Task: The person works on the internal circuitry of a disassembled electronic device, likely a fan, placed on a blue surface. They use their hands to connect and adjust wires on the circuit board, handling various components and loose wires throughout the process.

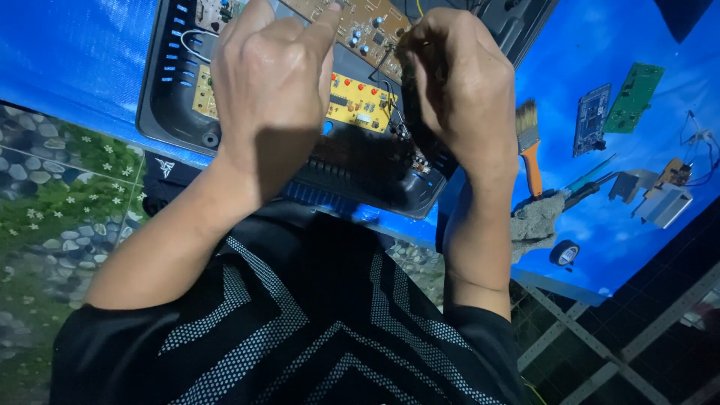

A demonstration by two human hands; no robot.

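Note:
An opened black plastic device casing [161, 97] lies on a blue sheet in front of me. Inside it are a brown circuit board [358, 26] and a smaller yellow circuit board [358, 101] with red parts. My left hand [270, 82] hovers over the casing, fingers curled, fingertips touching the brown board's edge. My right hand [461, 82] is closed on a dark wire bundle [405, 82] that runs down from the boards. What lies under the hands is hidden.
To the right on the blue sheet [67, 52] lie a paintbrush with an orange handle [530, 142], a green circuit board [634, 96], a dark circuit board [591, 118], a teal-handled tool [592, 180], metal brackets [664, 201], a grey rag [536, 221] and a tape roll [564, 253].

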